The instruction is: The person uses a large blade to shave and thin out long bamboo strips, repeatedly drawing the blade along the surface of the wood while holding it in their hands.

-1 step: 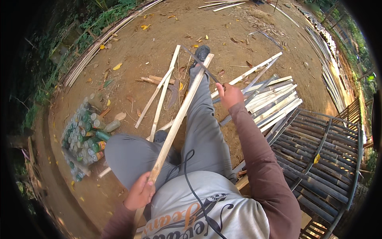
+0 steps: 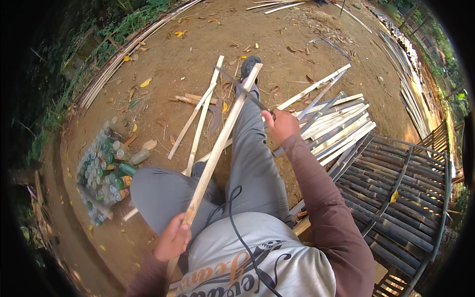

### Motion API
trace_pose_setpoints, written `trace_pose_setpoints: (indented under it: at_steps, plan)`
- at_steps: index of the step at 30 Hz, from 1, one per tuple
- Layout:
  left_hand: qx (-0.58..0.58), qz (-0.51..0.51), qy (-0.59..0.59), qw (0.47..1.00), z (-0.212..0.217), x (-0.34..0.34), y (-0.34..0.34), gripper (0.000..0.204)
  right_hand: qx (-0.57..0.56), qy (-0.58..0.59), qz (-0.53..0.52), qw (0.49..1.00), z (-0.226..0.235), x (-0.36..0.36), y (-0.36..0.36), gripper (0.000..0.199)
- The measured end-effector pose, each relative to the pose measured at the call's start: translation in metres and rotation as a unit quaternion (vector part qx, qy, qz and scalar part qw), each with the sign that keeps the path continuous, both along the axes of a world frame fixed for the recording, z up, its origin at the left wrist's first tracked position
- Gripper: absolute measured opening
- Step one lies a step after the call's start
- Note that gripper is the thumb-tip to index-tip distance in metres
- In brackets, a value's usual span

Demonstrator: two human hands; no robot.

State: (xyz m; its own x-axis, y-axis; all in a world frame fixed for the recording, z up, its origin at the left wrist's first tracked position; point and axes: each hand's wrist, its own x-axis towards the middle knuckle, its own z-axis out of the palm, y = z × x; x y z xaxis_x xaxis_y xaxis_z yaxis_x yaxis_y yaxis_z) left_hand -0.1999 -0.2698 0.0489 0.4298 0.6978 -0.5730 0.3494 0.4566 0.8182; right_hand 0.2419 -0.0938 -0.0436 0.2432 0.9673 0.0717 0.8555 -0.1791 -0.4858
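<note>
A long pale bamboo strip [image 2: 218,148] slants across my lap, its far end above my outstretched foot. Near its lower end my left hand [image 2: 173,238] is closed around it, at my left side. My right hand [image 2: 283,125] grips the handle of a machete [image 2: 254,100] with a long, thin, dark blade. That blade crosses the strip near the far end; whether its edge bites into the wood, I cannot tell. Two pale strips [image 2: 202,129] lie on the ground left of the held one.
Glass bottles [image 2: 110,166] are heaped at the left. To the right lie a pile of split bamboo strips [image 2: 341,131] and a slatted bamboo bench [image 2: 391,198]. A brown curved piece [image 2: 215,119] rests on the dirt ahead. A dark cord [image 2: 242,232] hangs over my shirt.
My right hand and the machete have shifted slightly left and toward me along the strip. The strip's far end has swung a little left. My left hand keeps its hold.
</note>
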Motion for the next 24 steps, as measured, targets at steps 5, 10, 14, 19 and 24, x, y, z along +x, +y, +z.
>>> trace_pose_setpoints:
  at_steps: [5,10,14,19,24]
  plan:
    - [0.002,-0.005,0.012,1.000,-0.003,-0.013,0.004,0.041,0.077,0.007,0.221,0.972,-0.023,-0.073,-0.076,0.056]
    - [-0.056,0.042,0.034,0.997,-0.002,-0.039,-0.013,0.045,0.024,0.005,0.075,0.997,-0.076,-0.058,-0.019,0.057]
    - [-0.033,0.049,0.057,0.997,-0.015,-0.055,-0.026,0.052,0.049,0.008,0.207,0.977,-0.072,-0.077,-0.032,0.061]
    - [-0.027,0.015,0.087,0.996,-0.005,-0.049,-0.030,0.049,-0.039,-0.022,0.060,0.997,-0.081,-0.015,0.036,0.066]
    - [0.122,-0.088,0.157,0.976,-0.007,-0.044,-0.023,0.047,-0.028,0.032,-0.069,0.997,-0.069,0.020,0.079,0.071]
